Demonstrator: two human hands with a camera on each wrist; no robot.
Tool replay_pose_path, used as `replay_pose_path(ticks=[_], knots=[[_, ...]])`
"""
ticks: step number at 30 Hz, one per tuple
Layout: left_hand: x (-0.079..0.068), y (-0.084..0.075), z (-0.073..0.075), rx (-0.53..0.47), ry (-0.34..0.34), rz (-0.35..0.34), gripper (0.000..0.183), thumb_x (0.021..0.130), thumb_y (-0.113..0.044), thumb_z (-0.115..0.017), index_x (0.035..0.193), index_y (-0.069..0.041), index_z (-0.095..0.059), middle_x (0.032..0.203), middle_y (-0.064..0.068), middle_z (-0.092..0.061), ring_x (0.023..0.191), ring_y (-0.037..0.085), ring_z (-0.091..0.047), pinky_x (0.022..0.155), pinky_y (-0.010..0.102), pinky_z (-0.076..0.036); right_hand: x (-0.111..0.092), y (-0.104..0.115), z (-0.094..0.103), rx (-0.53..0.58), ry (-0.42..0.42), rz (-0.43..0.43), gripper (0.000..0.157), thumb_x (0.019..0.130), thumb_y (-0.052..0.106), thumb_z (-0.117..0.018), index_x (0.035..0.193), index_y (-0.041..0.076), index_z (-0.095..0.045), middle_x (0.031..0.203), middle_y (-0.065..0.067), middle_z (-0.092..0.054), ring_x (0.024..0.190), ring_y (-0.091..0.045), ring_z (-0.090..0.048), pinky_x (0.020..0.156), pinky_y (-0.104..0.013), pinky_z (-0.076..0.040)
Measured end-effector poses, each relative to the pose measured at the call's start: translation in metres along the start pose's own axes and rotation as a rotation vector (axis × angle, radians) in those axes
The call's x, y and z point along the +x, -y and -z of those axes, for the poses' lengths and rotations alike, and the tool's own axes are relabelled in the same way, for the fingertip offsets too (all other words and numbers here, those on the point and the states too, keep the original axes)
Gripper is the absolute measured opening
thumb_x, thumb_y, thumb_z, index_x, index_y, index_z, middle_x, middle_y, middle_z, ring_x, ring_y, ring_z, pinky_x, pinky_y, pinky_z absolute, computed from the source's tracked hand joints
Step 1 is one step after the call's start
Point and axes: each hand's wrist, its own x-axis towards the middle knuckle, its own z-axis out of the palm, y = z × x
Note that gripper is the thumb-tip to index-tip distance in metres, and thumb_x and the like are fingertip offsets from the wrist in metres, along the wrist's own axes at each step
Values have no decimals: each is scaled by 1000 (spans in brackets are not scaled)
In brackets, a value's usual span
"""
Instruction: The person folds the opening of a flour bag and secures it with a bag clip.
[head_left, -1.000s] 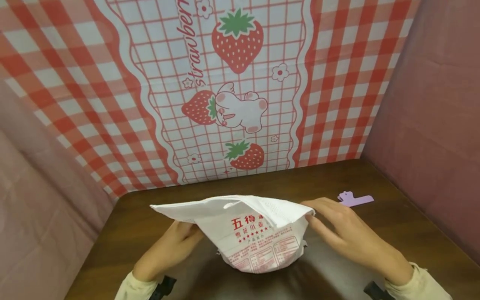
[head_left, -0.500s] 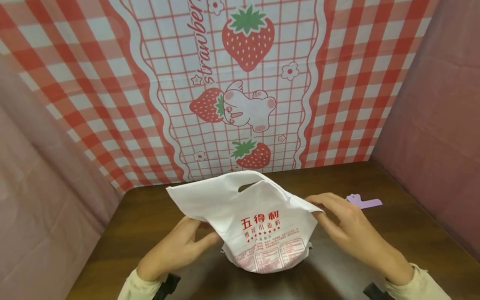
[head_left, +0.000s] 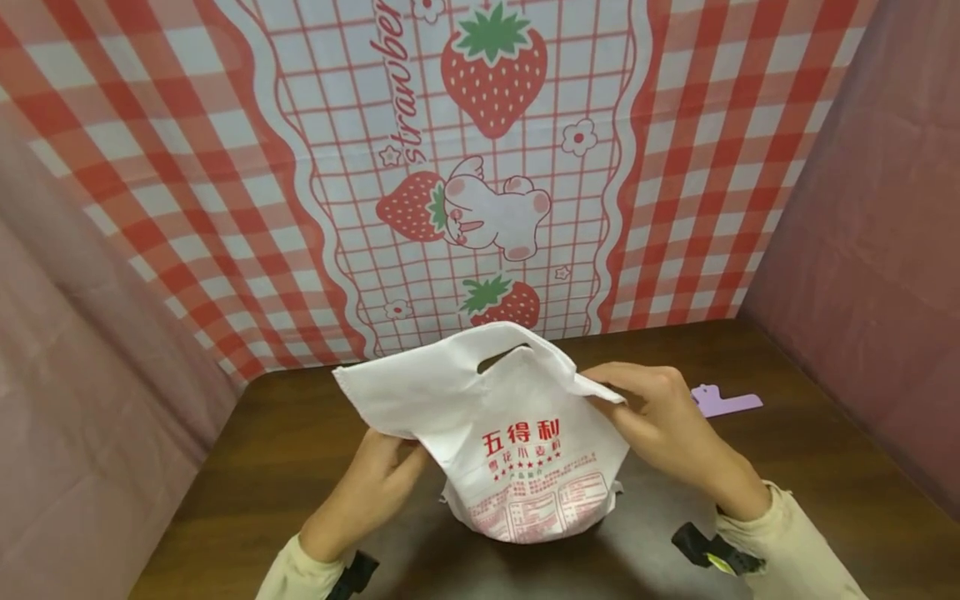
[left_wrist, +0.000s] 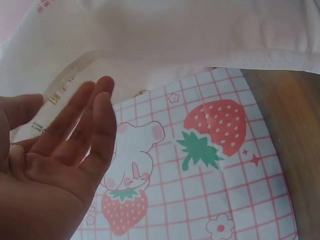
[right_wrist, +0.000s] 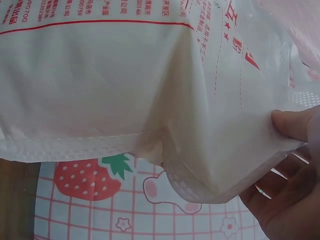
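Table (head_left: 225,467): white bag (head_left: 517,404) at 6 o'clock, handle end toward 12, base-to-handle axis 6–12. Right hand (head_left: 663,425) pinches its 2 o'clock edge; left hand (head_left: 367,487), fingers loosely extended, at 8, contact unclear. Red print (head_left: 521,432): "五得利", "雪花小麦粉".

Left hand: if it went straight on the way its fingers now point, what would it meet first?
Probably the soft white bag with red printing and a slot handle. In the left wrist view, the left hand points its fingers toward it; depth is unclear, so contact cannot be judged.
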Motion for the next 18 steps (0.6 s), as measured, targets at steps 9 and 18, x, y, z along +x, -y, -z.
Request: replay_pose_path(ticks=[9, 18], knots=[[0, -1, 2, -7, -113, 4, 19, 82, 3, -55, 84, -12, -66, 80, -4, -65, 71, 4, -56, 63, 22, -49, 0, 2, 5, 28, -58, 47, 35, 69, -15, -64, 92, 11, -69, 85, 2, -67, 69, -6, -58, 58, -14, -47], [5, -5, 9, -91, -164, -8, 24, 79, 7, -59, 100, -5, -61, 89, 6, -65, 64, 7, -57, 53, 23, -48, 0, -1, 9, -1, -101, 12, 37, 71, -15, -61, 93, 13, -70, 89, 3, -68, 74, -5, -61, 61, -14, -47]])
